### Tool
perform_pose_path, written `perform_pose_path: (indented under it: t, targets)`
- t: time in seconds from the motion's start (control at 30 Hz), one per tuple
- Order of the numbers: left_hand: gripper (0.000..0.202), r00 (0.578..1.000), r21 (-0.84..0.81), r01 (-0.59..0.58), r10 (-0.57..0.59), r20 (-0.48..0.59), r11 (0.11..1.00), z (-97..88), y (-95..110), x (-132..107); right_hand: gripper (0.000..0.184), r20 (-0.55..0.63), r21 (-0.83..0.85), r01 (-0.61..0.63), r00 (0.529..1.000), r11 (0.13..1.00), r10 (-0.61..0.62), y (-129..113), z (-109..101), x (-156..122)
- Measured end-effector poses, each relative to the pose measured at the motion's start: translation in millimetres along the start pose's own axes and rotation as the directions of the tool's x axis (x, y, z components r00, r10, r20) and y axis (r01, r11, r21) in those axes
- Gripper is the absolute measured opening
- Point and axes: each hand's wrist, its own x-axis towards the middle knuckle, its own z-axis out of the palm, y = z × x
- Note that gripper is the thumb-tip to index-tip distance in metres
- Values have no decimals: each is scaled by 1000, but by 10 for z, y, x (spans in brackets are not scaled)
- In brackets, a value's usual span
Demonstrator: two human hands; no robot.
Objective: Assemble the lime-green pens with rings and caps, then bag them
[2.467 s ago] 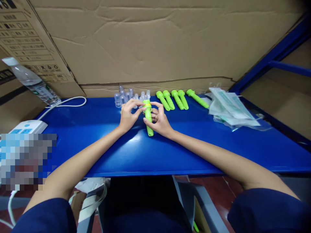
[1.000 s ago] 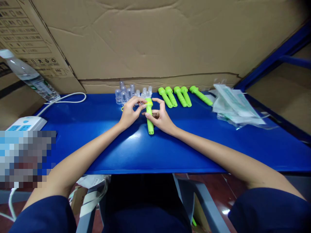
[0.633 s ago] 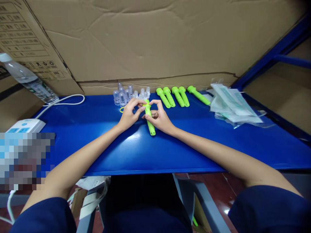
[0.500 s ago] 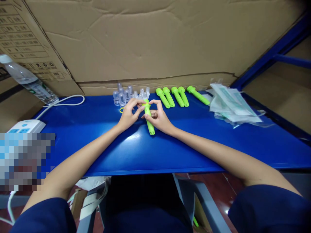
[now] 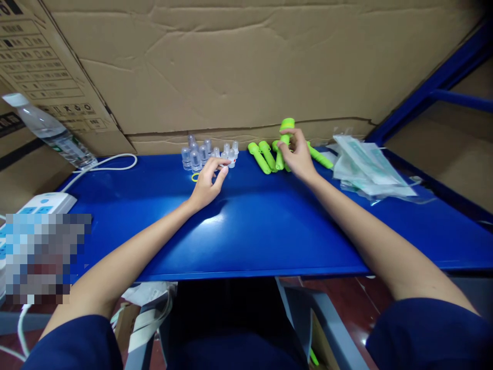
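Note:
My right hand (image 5: 298, 156) grips a lime-green flashlight-shaped tube (image 5: 287, 125), raised upright with its wide head on top. Behind and beside it, several similar green tubes (image 5: 259, 156) lie along the back of the blue table. On the left, my left hand (image 5: 210, 182) has thumb and forefinger apart, with nothing seen between them. Its fingertips are close to small clear-and-white plastic pieces (image 5: 226, 150), one with a red spot. Larger clear plastic caps (image 5: 195, 158) stand just behind that hand. A yellow ring (image 5: 195, 178) lies beside it, partly covered.
Plastic packets (image 5: 372, 169) are piled on the right of the blue table (image 5: 246, 231). To the left are a water bottle (image 5: 54, 131), a white cable (image 5: 115, 160) and a power strip (image 5: 57, 203). Cardboard (image 5: 231, 72) walls the back; a blue metal frame (image 5: 419, 97) edges the right.
My right hand has carried the green tube from the middle to the back right, among the others. My left hand has let go of it and stays near the clear pieces.

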Motion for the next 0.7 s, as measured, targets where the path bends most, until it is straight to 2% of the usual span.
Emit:
perform_pose_path:
  t: [0.03,0.1,0.27,0.37,0.43,0.6,0.7]
  targets:
    - [28,1000,6,-4,4,4,1000,-4,9,0,47,-66,-96,-13,998,995,6,72,-55,30]
    - [30,1000,16,-14,13,11,1000,-8,23,-3,48,-115,-247,-39,993,968,11,170,-119,54]
    - [33,999,33,-43,42,27,999,-14,36,-7,63,3,-372,-23,1000,928,26,230,-125,29]
    - [31,998,27,-58,58,23,998,-15,28,-5,62,45,-410,-11,998,912,32,257,-89,19]
    - [30,998,27,-61,61,24,998,-15,18,-3,54,45,-431,0,999,902,21,290,-65,20]
    - [28,997,37,-73,71,42,997,-27,-5,14,20,76,-497,56,997,866,-20,341,-42,31]
    - [27,996,55,-89,88,25,995,-71,-37,51,16,48,-527,57,998,848,-38,349,-98,52]
